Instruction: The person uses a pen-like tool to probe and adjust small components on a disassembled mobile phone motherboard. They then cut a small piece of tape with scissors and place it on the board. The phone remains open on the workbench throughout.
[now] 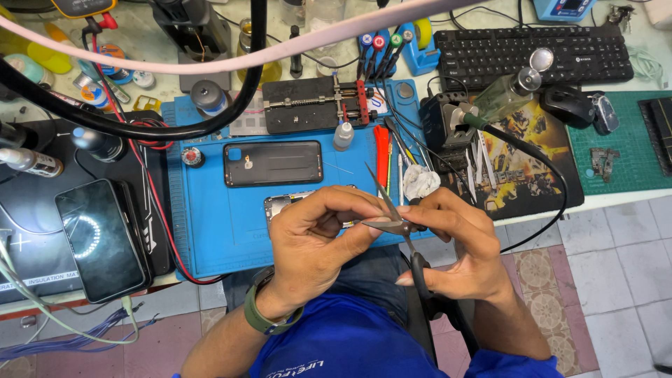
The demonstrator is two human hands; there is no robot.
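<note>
My right hand (458,245) grips black-handled scissors (400,225), blades open and pointing up and left over the blue work mat (210,231). My left hand (315,241), with a green watch strap at the wrist, pinches something very small at the blades; what it is cannot be made out. Under my hands lies an opened phone body (287,203), mostly hidden. Just beyond it a black phone back panel (273,163) lies flat on the mat.
A phone (101,238) with a lit ring reflection lies at left on a black mat. A black clamp jig (315,105), small bottle (343,136), tweezers, white cloth (420,183), soldering stand (444,122), glass bottle (507,87), keyboard (532,52) and mouse (568,105) crowd the bench.
</note>
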